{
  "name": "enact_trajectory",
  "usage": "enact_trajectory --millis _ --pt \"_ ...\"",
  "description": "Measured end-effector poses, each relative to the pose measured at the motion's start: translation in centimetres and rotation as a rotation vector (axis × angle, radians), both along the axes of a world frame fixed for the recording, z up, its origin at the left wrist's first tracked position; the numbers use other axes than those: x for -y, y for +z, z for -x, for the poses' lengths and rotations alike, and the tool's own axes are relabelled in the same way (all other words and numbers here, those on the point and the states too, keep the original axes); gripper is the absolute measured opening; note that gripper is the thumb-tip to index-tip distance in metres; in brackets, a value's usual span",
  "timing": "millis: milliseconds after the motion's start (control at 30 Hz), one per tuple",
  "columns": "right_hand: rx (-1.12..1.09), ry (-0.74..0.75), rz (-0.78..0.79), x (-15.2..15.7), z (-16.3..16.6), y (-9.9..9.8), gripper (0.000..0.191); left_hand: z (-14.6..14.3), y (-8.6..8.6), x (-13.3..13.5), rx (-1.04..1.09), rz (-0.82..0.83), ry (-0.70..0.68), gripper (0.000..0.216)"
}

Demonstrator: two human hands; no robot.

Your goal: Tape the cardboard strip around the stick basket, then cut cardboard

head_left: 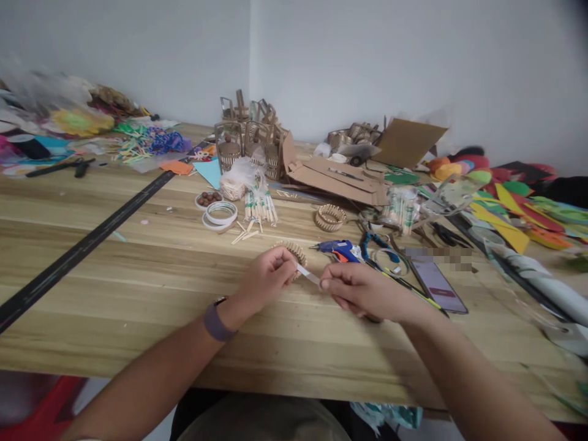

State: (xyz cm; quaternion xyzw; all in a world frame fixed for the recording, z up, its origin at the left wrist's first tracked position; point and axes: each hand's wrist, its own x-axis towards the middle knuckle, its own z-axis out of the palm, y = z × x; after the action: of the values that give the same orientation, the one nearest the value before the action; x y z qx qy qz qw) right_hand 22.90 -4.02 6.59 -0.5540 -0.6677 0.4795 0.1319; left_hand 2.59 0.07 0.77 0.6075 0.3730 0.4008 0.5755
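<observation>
A short strip of white tape [308, 274] is stretched between my two hands above the table. My left hand [272, 269], with a band on its wrist, pinches one end of it. The other end is pinched by my right hand [356, 288]. Just behind my left hand lies a ring of small wooden sticks [294, 250], partly hidden by the fingers. Farther back is a similar stick ring [330, 217]. A blue glue gun [337, 247] rests on the table behind my right hand.
Tape rolls [221, 214], brown beads [209, 198] and bundled sticks [260, 205] stand toward the back left. Small woven baskets [250, 144] and flattened cardboard [337, 177] are farther back. A phone [436, 283], blue-handled pliers [366, 244] and bright craft pieces [505, 214] lie to the right.
</observation>
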Motion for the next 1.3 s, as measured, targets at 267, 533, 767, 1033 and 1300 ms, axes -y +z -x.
enact_trajectory --millis 267,533,767,1033,1300 --pt "0.605 -0.140 -0.538 -1.4 -5.9 1.1 0.028 -0.1 -0.8 -0.2 -0.079 -0.011 0.045 0.020" --pt "0.133 -0.066 -0.527 -1.6 1.9 -3.6 0.022 -0.9 -0.5 1.4 -0.224 -0.064 0.099 0.025" --pt "0.099 -0.034 -0.502 -1.7 0.9 -4.9 0.028 -0.3 -1.2 1.8 -0.366 -0.356 0.060 0.020" --pt "0.171 -0.084 -0.495 -1.0 0.3 -4.2 0.034 -0.3 -2.1 1.8 -0.349 -0.642 0.014 0.032" --pt "0.104 -0.051 -0.464 -0.7 0.9 -4.5 0.031 -0.2 -2.6 1.5 -0.198 -0.067 0.051 0.022"
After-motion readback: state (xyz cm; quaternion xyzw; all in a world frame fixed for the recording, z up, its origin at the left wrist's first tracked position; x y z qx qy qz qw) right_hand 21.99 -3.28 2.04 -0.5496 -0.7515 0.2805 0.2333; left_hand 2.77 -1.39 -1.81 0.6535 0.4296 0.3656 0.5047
